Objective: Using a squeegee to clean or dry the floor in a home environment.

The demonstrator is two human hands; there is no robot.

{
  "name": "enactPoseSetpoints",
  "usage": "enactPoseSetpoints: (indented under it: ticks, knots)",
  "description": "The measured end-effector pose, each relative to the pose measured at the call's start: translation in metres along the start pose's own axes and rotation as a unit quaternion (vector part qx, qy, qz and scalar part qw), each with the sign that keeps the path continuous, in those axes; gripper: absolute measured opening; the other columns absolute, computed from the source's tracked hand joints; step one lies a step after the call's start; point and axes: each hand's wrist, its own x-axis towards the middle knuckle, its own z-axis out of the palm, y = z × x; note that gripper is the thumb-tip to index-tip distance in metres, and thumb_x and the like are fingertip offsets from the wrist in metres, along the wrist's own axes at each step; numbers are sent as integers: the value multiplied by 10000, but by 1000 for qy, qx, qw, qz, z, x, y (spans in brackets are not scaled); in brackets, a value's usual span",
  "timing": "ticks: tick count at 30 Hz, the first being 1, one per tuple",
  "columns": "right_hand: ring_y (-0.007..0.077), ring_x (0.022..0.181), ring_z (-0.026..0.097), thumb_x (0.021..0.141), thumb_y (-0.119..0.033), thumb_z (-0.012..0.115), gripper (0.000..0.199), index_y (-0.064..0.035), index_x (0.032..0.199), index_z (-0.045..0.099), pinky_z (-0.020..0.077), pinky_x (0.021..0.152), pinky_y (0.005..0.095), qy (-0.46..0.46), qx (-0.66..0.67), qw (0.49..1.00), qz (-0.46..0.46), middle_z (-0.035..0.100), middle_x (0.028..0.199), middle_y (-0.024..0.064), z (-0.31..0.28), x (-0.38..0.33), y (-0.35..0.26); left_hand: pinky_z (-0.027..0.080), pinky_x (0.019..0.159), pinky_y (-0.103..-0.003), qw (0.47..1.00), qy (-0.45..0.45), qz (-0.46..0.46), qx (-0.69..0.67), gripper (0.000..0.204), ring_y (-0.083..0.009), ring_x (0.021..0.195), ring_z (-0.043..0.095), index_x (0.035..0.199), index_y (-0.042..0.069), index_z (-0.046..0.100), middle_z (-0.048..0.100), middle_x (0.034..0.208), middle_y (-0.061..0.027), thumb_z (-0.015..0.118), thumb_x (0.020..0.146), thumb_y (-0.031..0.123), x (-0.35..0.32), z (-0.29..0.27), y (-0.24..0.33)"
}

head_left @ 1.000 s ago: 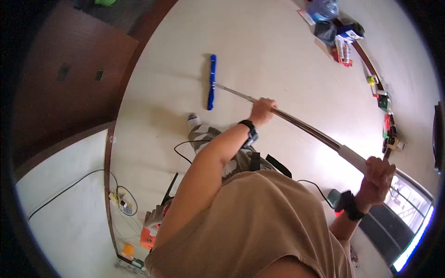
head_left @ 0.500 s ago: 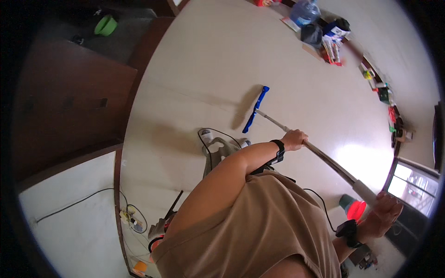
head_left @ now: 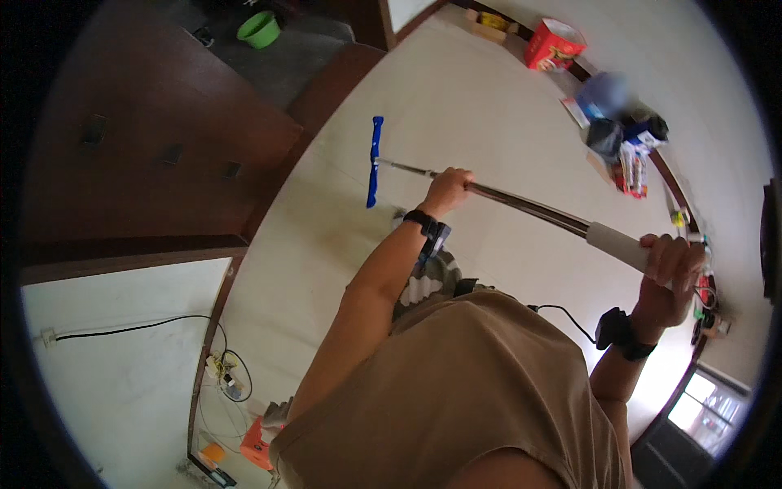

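A long-handled mop (head_left: 533, 209) stretches across the view, with a metal pole and a pale grip at its upper end. Its narrow blue head (head_left: 375, 163) is down at the light tiled floor, left of the middle. My left hand (head_left: 448, 191) is closed around the pole's lower part. Farther right, my right hand (head_left: 672, 273) grips the pale end sleeve. Both wrists wear black bands with small devices. My feet are mostly hidden behind the left arm and the brown shirt.
Along the right wall sit a red box (head_left: 555, 45), a blurred bluish water jug (head_left: 603, 94) and a black bag (head_left: 604, 138). On the left are a dark brown door (head_left: 155, 155) and a raised sill. A power strip with cords (head_left: 228, 376) lies by the lower left wall.
The mop head has moved left across the floor, and the pole lies flatter. Both hands have shifted upward in view, the left hand also leftward. The whole view has turned.
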Motion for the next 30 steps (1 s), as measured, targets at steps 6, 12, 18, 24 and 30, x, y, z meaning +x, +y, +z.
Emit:
enactPoseSetpoints:
  ticks: [6, 12, 18, 24, 30]
  knots:
    - [174, 552, 464, 793, -255, 611, 259, -96, 719, 421, 452, 743, 444, -68, 9, 997, 31, 451, 603, 50, 49, 85, 110, 431, 700, -426, 995, 30, -88, -21, 39, -332, 810, 523, 721, 37, 555, 553, 764, -139, 532, 690, 32, 13, -72, -105]
    - [214, 661, 534, 761, -14, 575, 144, -53, 698, 452, 425, 786, 416, -179, 52, 976, 114, 526, 672, 78, 116, 147, 209, 427, 795, -433, 955, 150, -224, 123, 67, -310, 929, 493, 784, 82, 603, 545, 889, -104, 551, 760, 118, 14, -76, -236]
    - [221, 642, 542, 783, 1, 525, 120, -30, 703, 442, 468, 616, 362, -88, -16, 987, 135, 538, 687, 121, 90, 190, 226, 420, 808, -416, 966, 24, -250, 58, 139, -306, 929, 502, 853, 111, 609, 579, 918, -100, 574, 725, 153, 77, -73, -242]
    - [210, 593, 495, 782, -38, 510, 94, -52, 731, 432, 475, 656, 431, 45, -160, 982, 86, 498, 660, 126, 21, 224, 168, 439, 661, -428, 997, 4, -68, 30, 114, -322, 758, 550, 733, 80, 606, 574, 723, -131, 595, 689, 185, 185, -26, -156]
    - [157, 531, 334, 828, -90, 449, 196, -102, 676, 326, 385, 600, 396, 139, -208, 965, 78, 347, 589, 40, -26, 250, 100, 425, 648, -448, 995, -82, 41, -47, 93, -316, 744, 558, 741, 88, 603, 582, 724, -127, 536, 700, 138, 271, 35, -55]
